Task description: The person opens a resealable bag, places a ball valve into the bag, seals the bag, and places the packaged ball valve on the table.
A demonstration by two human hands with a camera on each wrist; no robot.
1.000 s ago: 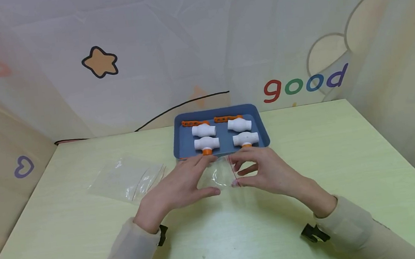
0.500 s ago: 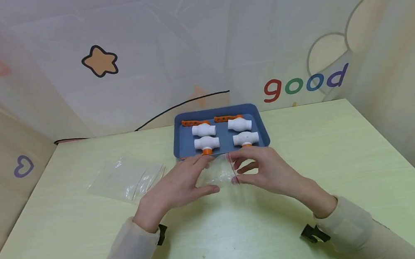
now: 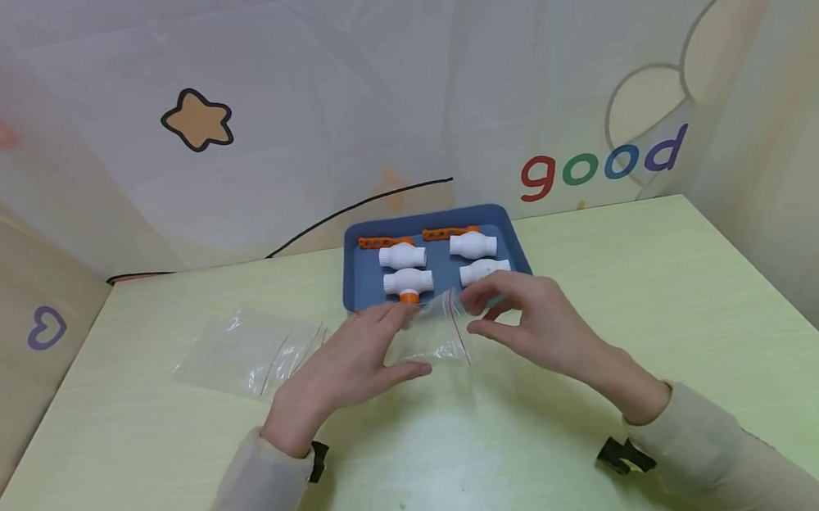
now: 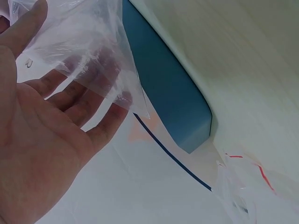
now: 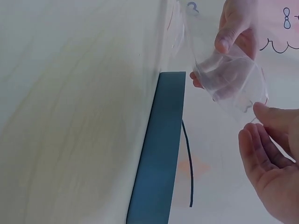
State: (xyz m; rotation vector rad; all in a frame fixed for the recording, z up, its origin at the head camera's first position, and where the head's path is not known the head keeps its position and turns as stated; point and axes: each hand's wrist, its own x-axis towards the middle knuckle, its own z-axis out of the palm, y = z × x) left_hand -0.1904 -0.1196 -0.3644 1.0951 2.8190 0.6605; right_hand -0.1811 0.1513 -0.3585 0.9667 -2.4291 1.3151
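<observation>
A small clear zip-lock bag (image 3: 428, 340) with a red line along its mouth is held up between both hands in the head view. My left hand (image 3: 349, 364) holds its closed end from the left, thumb on one side and fingers behind the film in the left wrist view. At the mouth, my right hand (image 3: 537, 317) pinches the lip with thumb and fingertips, though the exact contact is hard to see through the clear plastic. Behind stands a blue tray (image 3: 443, 273) with white valves (image 3: 406, 281) and orange handles (image 3: 382, 242).
On the table (image 3: 605, 286) to the left lies a larger clear zip-lock bag (image 3: 244, 349), partly behind my left forearm. A printed cloth (image 3: 334, 90) hangs directly behind the tray.
My right hand has moved slightly up and right along the bag's mouth, lifting its upper corner. Its thumb has left the lower corner. My left hand has barely moved.
</observation>
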